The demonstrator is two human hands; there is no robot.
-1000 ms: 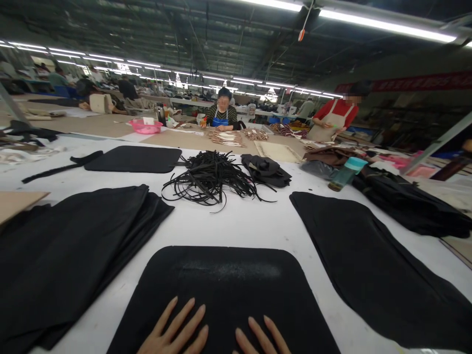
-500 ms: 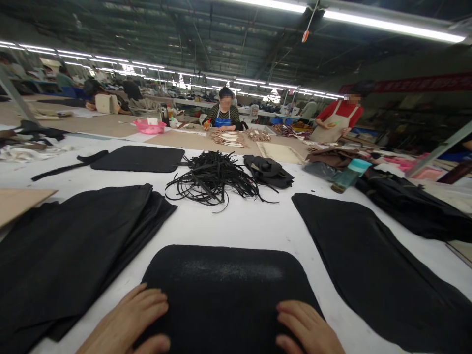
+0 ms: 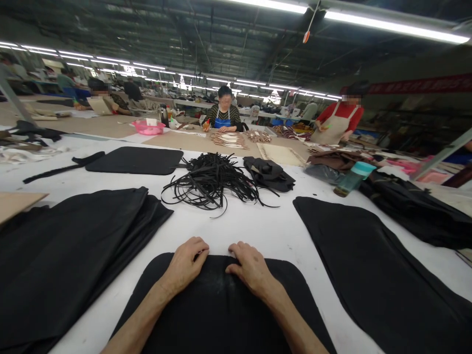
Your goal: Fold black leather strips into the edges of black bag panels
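A black leather-like panel [image 3: 228, 314] with rounded corners lies before me on the white-covered table. At its far edge, my left hand [image 3: 188, 263] has curled fingers over the rim, with the thumb close to them. Facing it, my right hand [image 3: 250, 265] bends its fingers over the same edge, its thumb on the panel's near side. A short stretch of edge shows between the two hands. What lies under the fingertips is hidden.
Stacked black sheets lie left [image 3: 73, 255] and right [image 3: 368, 260]. Ahead are a heap of black strips [image 3: 217, 179], another rounded black panel [image 3: 134, 160], folded black pieces [image 3: 271, 173] and a teal-lidded bottle [image 3: 354, 179]. People work at tables beyond.
Both hands have moved forward and inward, from the panel's sides to its far edge. Their fingers have gone from flatter to curled. The pale marks near that edge are now mostly covered.
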